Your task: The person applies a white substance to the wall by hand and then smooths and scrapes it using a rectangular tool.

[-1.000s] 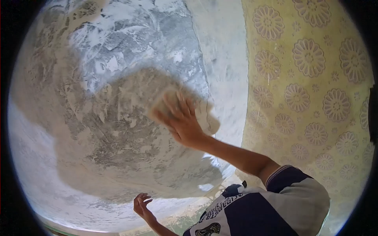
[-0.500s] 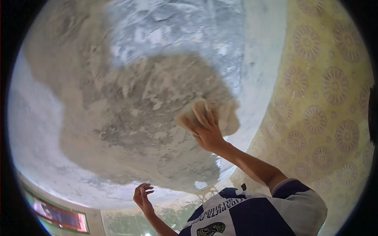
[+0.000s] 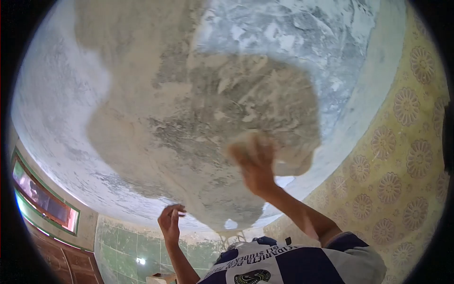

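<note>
My right hand point(image 3: 257, 163) is pressed to the plastered surface with its fingers over a pale sponge point(image 3: 238, 143). Motion blurs both the fingers and the sponge. Around them spreads a darker, damp-looking brownish-grey patch point(image 3: 208, 128), streaked and smeared. Lower and to the left, my left hand point(image 3: 171, 222) is raised with nothing in it. Its fingers are loosely bent and a little apart, close to the lower edge of the patch.
Pale, dry-looking plaster point(image 3: 52, 104) borders the patch at left, with bluish-grey mottled plaster point(image 3: 293, 33) above. A yellow wall with flower motifs point(image 3: 392, 184) curves along the right. Green tiles point(image 3: 118, 246), a framed window point(image 3: 45, 194) and brown wood panelling point(image 3: 61, 258) show low at left.
The view has swung, so the patch sits further right and more window and tile show. My right hand with the sponge has moved slightly down along the patch; my left fingers are more bent.
</note>
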Demonstrator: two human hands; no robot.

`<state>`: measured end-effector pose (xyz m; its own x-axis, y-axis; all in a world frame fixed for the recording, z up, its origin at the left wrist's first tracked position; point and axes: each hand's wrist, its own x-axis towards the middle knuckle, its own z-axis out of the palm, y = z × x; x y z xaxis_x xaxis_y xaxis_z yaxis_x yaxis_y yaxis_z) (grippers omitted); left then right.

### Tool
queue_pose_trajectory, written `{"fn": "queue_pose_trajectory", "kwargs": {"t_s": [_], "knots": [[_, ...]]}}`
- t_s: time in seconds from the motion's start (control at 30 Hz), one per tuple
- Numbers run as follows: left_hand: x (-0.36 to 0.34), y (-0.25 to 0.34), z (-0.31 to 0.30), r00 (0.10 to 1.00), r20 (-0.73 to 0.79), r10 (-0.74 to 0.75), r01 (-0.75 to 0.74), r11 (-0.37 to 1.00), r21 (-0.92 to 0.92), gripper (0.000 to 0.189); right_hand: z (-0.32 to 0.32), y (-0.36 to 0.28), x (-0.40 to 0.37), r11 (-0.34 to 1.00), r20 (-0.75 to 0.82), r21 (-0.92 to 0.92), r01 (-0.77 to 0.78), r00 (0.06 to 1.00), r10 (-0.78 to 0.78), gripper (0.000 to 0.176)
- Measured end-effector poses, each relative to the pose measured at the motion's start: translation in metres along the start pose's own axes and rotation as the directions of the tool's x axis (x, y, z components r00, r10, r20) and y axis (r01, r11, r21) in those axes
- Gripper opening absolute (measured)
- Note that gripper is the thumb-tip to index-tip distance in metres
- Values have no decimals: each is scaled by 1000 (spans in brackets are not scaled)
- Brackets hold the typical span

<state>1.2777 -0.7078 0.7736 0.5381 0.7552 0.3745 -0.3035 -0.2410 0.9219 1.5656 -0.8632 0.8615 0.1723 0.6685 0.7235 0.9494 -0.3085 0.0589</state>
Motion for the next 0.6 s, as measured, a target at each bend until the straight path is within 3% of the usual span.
{"fn": "queue_pose_trajectory", "kwargs": {"t_s": [0.07, 0.1, 0.17, 0.23, 0.3, 0.33, 0.4, 0.43, 0.5, 0.53, 0.6], "knots": [[-21, -20, -20, 992, -107, -66, 67, 998, 9, 37, -39, 13, 21, 987, -222, -65, -148, 966, 130, 61], [-28, -28, -29, 979, -155, -132, 133, 991, -2, 38, -55, 10, 42, 989, -219, -70, -133, 969, 115, 61], [-37, -41, -42, 953, -207, -222, 230, 973, 19, 39, -75, 1, 89, 989, -375, -27, -143, 919, 123, 62], [-30, -31, -35, 958, -199, -208, 217, 976, 21, 38, -53, -32, 110, 999, -261, -47, -23, 965, 10, 62], [-24, -21, -29, 965, -176, -195, 199, 980, 8, 36, -16, -67, 87, 995, -21, 8, 99, 995, -99, 63], [-28, -24, -30, 962, -188, -199, 203, 979, 3, 36, -3, -70, 65, 994, -15, 13, 110, 994, -110, 63], [-37, -31, -39, 968, -170, -185, 189, 982, 9, 35, 12, -68, 30, 989, 149, 144, 43, 987, -65, 62], [-45, -36, -47, 963, -186, -195, 203, 979, 20, 35, 6, -58, 27, 988, 141, 148, 50, 987, -71, 62], [-61, -51, -67, 953, -239, -187, 198, 980, 22, 36, -10, -36, 23, 994, -6, 40, -100, 995, 100, 64], [-67, -55, -73, 941, -278, -193, 208, 978, 25, 37, -19, -39, 36, 994, 1, 40, -98, 995, 98, 64], [-60, -45, -71, 930, -302, -209, 231, 972, 38, 37, -43, -44, 88, 992, -199, 114, -50, 977, 72, 66]]}}
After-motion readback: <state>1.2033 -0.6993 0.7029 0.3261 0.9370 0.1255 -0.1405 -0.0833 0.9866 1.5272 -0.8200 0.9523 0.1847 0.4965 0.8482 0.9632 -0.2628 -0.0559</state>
